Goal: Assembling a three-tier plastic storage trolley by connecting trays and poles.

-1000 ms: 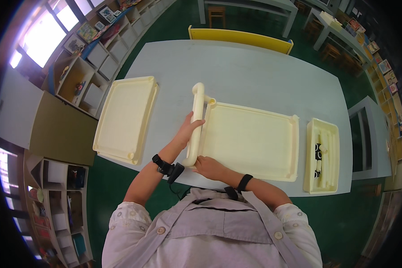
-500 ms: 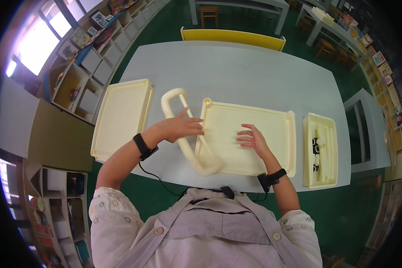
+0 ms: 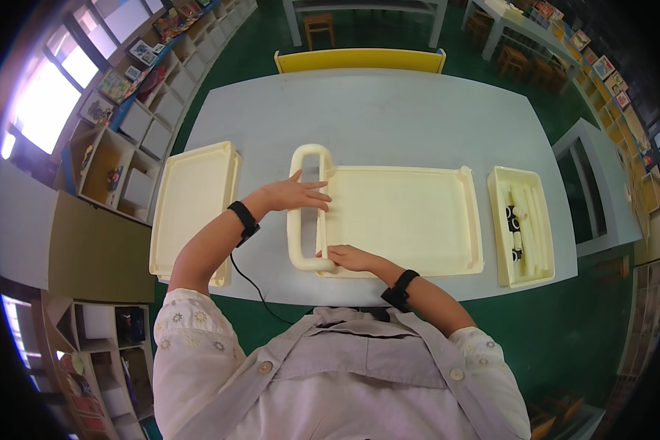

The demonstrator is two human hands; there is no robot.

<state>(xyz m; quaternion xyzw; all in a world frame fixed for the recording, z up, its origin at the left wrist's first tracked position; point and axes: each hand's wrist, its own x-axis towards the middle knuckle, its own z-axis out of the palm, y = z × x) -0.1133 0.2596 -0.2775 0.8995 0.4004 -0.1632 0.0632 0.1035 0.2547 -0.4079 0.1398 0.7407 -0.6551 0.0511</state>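
Note:
A cream plastic loop-shaped tube frame (image 3: 295, 227) stands against the left edge of a cream shallow tray (image 3: 403, 220), with a thin straight bar on its right side. Fingers spread, my left hand (image 3: 295, 195) reaches across the loop, its fingertips at the thin bar. My right hand (image 3: 348, 257) is closed round the bar's lower end, near the tray's front left corner; its fingertips show on the bar's left side. How firmly the frame sits on the tray's corners cannot be seen.
On the left of the grey table (image 3: 359, 110) lie stacked cream trays (image 3: 192, 209). At the right, a narrow cream bin (image 3: 500, 227) holds cream tubes and black-and-cream parts. A yellow bench back (image 3: 359, 61) stands beyond the far edge. Shelves (image 3: 136, 158) line the left side.
The tube frame has gone from slanted to lined up with the tray's left edge. My right hand has moved left from over the tray to the bar's lower end.

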